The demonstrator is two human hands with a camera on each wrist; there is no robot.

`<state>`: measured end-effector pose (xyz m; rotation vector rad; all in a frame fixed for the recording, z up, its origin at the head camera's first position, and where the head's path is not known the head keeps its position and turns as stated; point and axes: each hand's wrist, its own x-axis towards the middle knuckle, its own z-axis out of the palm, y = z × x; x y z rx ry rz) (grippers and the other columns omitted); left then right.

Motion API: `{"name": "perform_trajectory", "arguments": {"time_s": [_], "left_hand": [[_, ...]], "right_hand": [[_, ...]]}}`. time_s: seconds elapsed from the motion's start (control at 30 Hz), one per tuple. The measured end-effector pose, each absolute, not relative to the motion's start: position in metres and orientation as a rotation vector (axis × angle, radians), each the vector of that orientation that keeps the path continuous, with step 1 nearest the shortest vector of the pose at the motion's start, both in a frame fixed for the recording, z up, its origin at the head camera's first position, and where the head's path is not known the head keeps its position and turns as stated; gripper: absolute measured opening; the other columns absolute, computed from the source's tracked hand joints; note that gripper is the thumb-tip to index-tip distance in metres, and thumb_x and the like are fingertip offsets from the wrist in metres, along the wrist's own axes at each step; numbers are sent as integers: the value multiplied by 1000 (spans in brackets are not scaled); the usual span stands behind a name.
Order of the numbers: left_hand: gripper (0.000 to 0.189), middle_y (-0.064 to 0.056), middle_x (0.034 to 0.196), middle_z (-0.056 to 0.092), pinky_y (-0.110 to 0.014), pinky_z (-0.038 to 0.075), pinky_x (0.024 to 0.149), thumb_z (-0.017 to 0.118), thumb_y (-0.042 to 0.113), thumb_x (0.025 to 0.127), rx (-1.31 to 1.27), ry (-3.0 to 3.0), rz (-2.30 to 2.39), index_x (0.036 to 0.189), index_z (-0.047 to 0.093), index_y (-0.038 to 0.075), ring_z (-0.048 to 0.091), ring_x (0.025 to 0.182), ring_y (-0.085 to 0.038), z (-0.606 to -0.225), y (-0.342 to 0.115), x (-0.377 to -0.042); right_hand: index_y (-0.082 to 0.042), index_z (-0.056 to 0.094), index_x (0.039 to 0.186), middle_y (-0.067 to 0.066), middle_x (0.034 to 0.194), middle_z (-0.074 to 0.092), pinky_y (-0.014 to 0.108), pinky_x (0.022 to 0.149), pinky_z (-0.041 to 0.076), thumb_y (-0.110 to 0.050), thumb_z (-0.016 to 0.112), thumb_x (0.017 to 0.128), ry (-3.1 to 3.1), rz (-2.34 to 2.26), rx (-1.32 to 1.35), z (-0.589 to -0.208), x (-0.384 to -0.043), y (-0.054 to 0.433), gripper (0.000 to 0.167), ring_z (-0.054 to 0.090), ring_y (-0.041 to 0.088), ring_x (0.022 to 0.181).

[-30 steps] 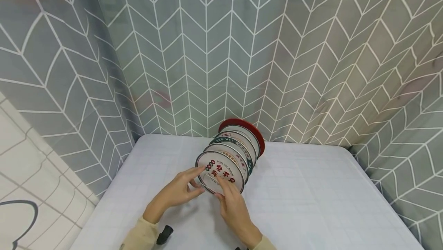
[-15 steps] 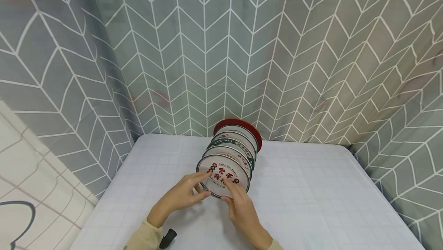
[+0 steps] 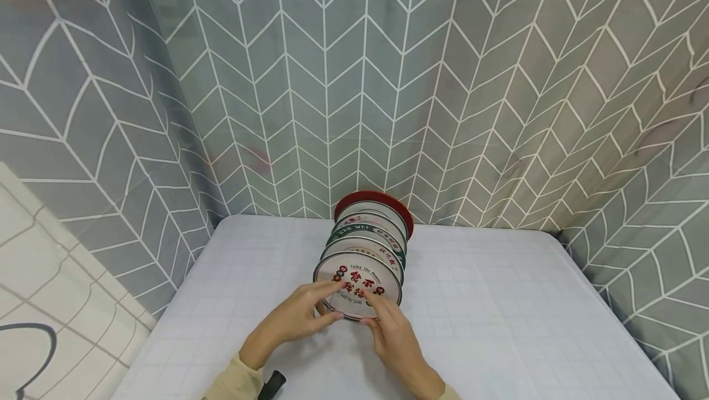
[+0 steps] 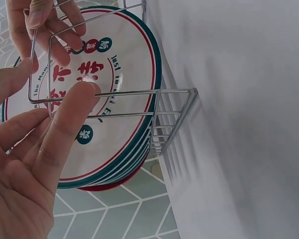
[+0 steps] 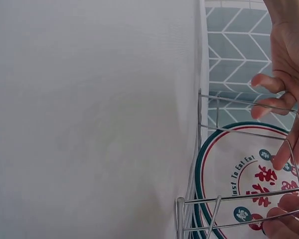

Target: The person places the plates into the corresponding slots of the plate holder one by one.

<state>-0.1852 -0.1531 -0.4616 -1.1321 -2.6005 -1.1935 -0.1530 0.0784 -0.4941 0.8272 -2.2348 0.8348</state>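
A stack of round plates stands on edge in a wire dish rack (image 4: 173,91), one behind another. The front plate (image 3: 346,264) is white with red lettering and a green rim; a larger red round piece (image 3: 403,208) stands at the back. My left hand (image 3: 293,315) pinches the rack's front wire on the left, its index finger stretched over the wire before the plate. On the right, my right hand (image 3: 397,341) holds the front wire between thumb and fingers. In the right wrist view, only some fingertips (image 5: 286,219) of that hand show, at the lower right edge.
The rack stands on a table with a white cloth (image 3: 498,314). Grey curtains (image 3: 354,80) with a white zigzag pattern rise behind the table and at its sides. A short black cylinder (image 3: 272,384) is by the left sleeve. White wall tiles (image 3: 55,277) show at the left.
The rack has turned: its back end with the red piece swung left and its front shifted right, so the row of plates points straighter. Both hands moved a little right with it.
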Motion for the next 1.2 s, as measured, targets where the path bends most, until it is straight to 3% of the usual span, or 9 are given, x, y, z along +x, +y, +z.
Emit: {"name": "perform_trajectory", "arguments": {"time_s": [0.3,0.67,0.87,1.2], "left_hand": [[56,-24,135,57,-14,56,66,72,20,90,-1164,-2607,-1164,138,53,-2,62,70,4,-459,-147,-181],[53,-23,134,58,-15,57,72,70,24,92,-1193,-2647,-1114,136,55,-2,61,71,7,-454,-140,-176],[52,-22,131,60,-15,56,73,72,22,90,-1211,-2625,-1074,134,57,-3,59,70,8,-452,-136,-174],[53,-20,135,59,-17,57,76,70,19,91,-1191,-2683,-1084,137,54,-2,61,71,7,-453,-137,-174]], "right_hand": [[1,57,132,9,117,67,20,96,51,-11,71,85,-2185,824,845,-494,-153,86,50,65,22,103],[-1,57,133,7,117,67,12,88,51,-27,65,92,-2232,869,798,-491,-151,97,50,67,19,97],[1,59,131,8,116,68,12,82,54,-14,74,84,-2215,902,803,-493,-151,99,51,68,19,97],[2,58,129,9,115,68,17,79,58,-4,76,80,-2215,960,825,-494,-151,100,53,69,22,98]]}}
